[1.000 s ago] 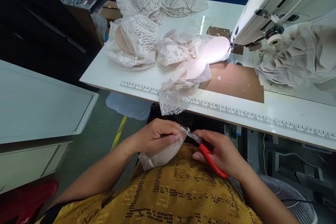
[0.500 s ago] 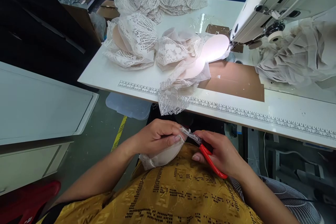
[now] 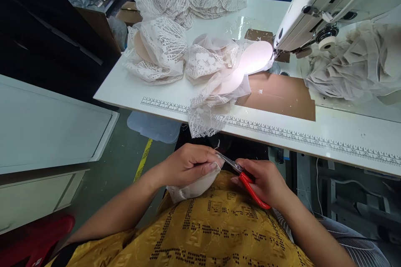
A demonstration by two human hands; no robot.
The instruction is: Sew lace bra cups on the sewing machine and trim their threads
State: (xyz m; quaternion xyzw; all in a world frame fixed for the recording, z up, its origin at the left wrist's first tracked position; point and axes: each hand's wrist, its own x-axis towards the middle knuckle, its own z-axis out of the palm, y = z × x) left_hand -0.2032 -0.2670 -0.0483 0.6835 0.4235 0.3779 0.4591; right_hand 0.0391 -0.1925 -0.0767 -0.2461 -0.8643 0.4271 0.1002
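Note:
My left hand (image 3: 188, 164) is closed around a beige padded fabric cup (image 3: 194, 185) held over my lap, below the table's front edge. My right hand (image 3: 265, 179) grips red-handled thread snips (image 3: 247, 183); their metal blades touch the cup's upper edge beside my left thumb. A small scrap of thread sticks up at the cup's edge.
The white sewing table (image 3: 313, 133) has a printed ruler along its front. Piles of white lace cups (image 3: 163, 46) lie on it, one draped over the edge. A sewing machine (image 3: 326, 4) stands at the right, with beige mesh fabric (image 3: 354, 66) behind it.
The snips' blades have closed and shifted slightly along the cup's edge. Both hands stay over my lap, almost where they were.

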